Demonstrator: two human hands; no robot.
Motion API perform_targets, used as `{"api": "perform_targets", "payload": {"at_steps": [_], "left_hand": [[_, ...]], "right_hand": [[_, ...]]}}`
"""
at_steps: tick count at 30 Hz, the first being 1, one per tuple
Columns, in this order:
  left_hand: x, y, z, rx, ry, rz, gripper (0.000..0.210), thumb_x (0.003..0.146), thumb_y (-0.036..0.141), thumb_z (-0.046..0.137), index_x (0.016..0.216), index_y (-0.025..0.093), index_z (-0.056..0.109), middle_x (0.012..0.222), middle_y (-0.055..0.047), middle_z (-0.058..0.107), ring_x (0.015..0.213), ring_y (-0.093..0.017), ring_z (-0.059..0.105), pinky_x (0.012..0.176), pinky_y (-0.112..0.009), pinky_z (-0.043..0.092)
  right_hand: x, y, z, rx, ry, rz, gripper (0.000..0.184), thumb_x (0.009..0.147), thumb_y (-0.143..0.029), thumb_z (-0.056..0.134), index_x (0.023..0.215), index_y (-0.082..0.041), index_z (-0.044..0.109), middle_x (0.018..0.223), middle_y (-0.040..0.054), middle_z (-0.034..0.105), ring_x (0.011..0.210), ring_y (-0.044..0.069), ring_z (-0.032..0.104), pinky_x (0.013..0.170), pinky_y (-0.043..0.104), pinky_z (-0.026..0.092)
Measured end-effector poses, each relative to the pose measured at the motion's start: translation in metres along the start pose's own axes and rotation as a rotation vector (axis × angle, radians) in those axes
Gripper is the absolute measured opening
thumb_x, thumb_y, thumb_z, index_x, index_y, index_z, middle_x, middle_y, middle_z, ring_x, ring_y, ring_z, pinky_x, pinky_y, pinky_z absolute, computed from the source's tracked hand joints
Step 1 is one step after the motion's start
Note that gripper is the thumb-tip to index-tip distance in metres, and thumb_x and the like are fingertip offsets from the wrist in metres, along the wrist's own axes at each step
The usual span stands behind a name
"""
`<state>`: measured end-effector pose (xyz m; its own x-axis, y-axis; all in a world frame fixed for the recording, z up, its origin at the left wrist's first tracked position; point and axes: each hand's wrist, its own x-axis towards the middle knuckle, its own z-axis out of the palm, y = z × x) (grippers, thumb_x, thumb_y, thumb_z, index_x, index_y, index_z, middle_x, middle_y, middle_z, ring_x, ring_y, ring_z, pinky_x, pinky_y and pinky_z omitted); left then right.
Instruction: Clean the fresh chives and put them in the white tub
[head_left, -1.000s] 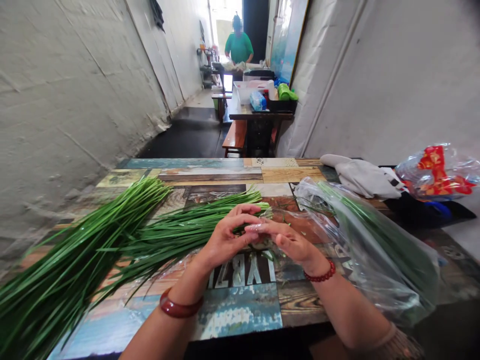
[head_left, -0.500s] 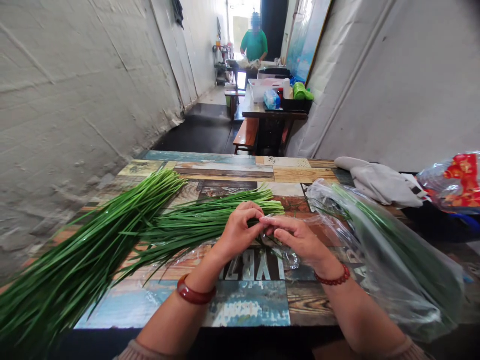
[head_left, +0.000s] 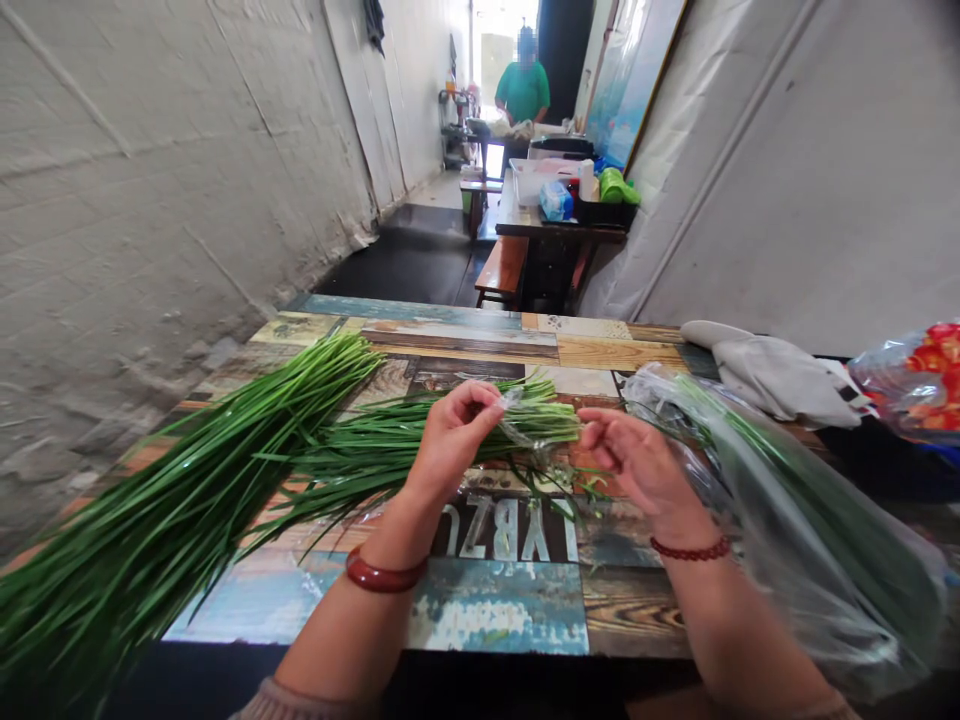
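Note:
My left hand (head_left: 452, 437) pinches a crumpled strip of clear plastic (head_left: 517, 425) between thumb and fingers. The strip hangs over the pale stem ends of a bunch of garlic chives (head_left: 367, 437) lying on the patchwork-patterned table (head_left: 517, 610). To the right of those stems, my right hand (head_left: 637, 460) is raised with its fingers loosely bent and apart, and I see nothing in it. A larger pile of garlic chives (head_left: 202, 470) lies at the left. Short green scraps (head_left: 551, 485) are scattered below the stem ends.
At the right lies a clear plastic bag (head_left: 817, 530) with more long green stalks inside. Behind it are a grey cloth item (head_left: 772, 375) and a red-patterned plastic package (head_left: 930, 370). A person in green (head_left: 523, 92) stands far back, beyond a second table (head_left: 517, 215) and a bench (head_left: 501, 268).
My hands, close together at the fingertips before, have moved apart. The right one went right; the left went slightly left with the plastic strip in its pinch. The view shifted a little.

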<state>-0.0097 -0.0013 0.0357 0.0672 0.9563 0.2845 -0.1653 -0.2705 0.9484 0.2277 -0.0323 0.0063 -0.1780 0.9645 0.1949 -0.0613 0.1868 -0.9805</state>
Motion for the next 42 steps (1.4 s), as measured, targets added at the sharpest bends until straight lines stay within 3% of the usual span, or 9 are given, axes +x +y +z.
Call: {"api": "perform_targets", "payload": {"at_steps": [4,8,13,18,23,28,31,36,42], "left_hand": [[-0.003,0.006,0.004,-0.248,0.001,-0.246,0.025,0.071,0.028,0.078,0.072,0.014,0.057,0.091,-0.002,0.067,0.049,-0.001,0.046,0.043,-0.015,0.032],[-0.005,0.007,0.010,-0.432,-0.114,-0.348,0.027,0.070,0.028,0.080,0.075,0.014,0.056,0.085,-0.002,0.069,0.053,-0.005,0.058,0.043,-0.014,0.041],[0.002,-0.002,0.005,-0.518,0.007,-0.328,0.028,0.065,0.025,0.083,0.074,0.015,0.059,0.084,-0.001,0.069,0.069,-0.008,0.066,0.062,-0.018,0.055],[0.005,-0.008,0.001,-0.247,0.140,-0.163,0.023,0.072,0.030,0.078,0.081,0.016,0.063,0.079,0.000,0.067,0.072,-0.011,0.066,0.073,-0.026,0.055],[-0.004,-0.009,0.013,0.414,-0.234,0.170,0.006,0.082,0.021,0.064,0.083,0.017,0.069,0.089,-0.006,0.067,0.086,-0.017,0.063,0.079,-0.031,0.051],[-0.011,-0.002,0.022,0.441,-0.559,0.165,0.009,0.085,0.021,0.061,0.086,0.018,0.070,0.091,-0.007,0.066,0.082,-0.015,0.060,0.070,-0.027,0.048],[-0.011,-0.003,0.023,0.294,-0.491,0.117,0.010,0.082,0.026,0.067,0.078,0.017,0.070,0.089,-0.006,0.064,0.083,-0.016,0.059,0.075,-0.029,0.047],[-0.013,-0.016,0.025,0.005,-0.204,-0.066,0.015,0.075,0.031,0.075,0.074,0.018,0.070,0.081,-0.002,0.062,0.077,-0.014,0.057,0.072,-0.027,0.047],[-0.011,-0.027,0.023,0.330,-0.034,0.106,0.011,0.082,0.028,0.067,0.079,0.019,0.070,0.078,-0.002,0.062,0.075,-0.014,0.057,0.070,-0.027,0.045]], "right_hand": [[0.003,-0.001,-0.006,-0.177,0.200,-0.213,0.042,0.096,-0.048,0.044,0.127,-0.024,0.057,0.109,0.0092,0.067,0.080,0.015,0.064,0.065,0.028,0.054],[0.002,-0.002,0.019,-0.661,0.051,-0.331,0.065,0.086,-0.045,0.063,0.143,-0.023,0.042,0.140,0.0122,0.053,0.129,0.027,0.048,0.108,0.048,0.040],[0.000,0.002,0.041,-0.763,-0.111,-0.396,0.056,0.093,-0.030,0.053,0.147,-0.023,0.036,0.100,0.0055,0.070,0.096,0.020,0.065,0.095,0.042,0.050],[-0.005,-0.005,0.037,-0.816,-0.089,-0.502,0.037,0.097,-0.022,0.046,0.132,-0.022,0.056,0.100,0.0081,0.068,0.089,0.018,0.064,0.078,0.033,0.054],[-0.009,-0.017,0.033,-0.813,-0.014,-0.635,0.028,0.092,-0.017,0.055,0.116,-0.024,0.067,0.089,0.0052,0.070,0.081,0.018,0.064,0.073,0.033,0.053],[-0.003,-0.017,0.025,-0.696,0.253,-0.474,0.018,0.092,-0.025,0.055,0.099,-0.025,0.071,0.088,0.0040,0.072,0.082,0.018,0.067,0.074,0.032,0.055],[0.001,-0.009,0.026,-0.632,0.334,-0.308,0.015,0.089,-0.032,0.059,0.091,-0.022,0.070,0.085,0.0028,0.072,0.072,0.016,0.066,0.065,0.027,0.054],[0.001,0.003,0.038,-0.651,0.139,-0.320,0.016,0.090,-0.030,0.057,0.087,-0.020,0.069,0.076,0.0029,0.070,0.068,0.016,0.064,0.063,0.026,0.052],[-0.005,-0.001,0.042,-0.820,-0.068,-0.501,0.031,0.094,-0.021,0.051,0.124,-0.018,0.060,0.092,0.0079,0.070,0.081,0.018,0.066,0.075,0.033,0.054]]}}
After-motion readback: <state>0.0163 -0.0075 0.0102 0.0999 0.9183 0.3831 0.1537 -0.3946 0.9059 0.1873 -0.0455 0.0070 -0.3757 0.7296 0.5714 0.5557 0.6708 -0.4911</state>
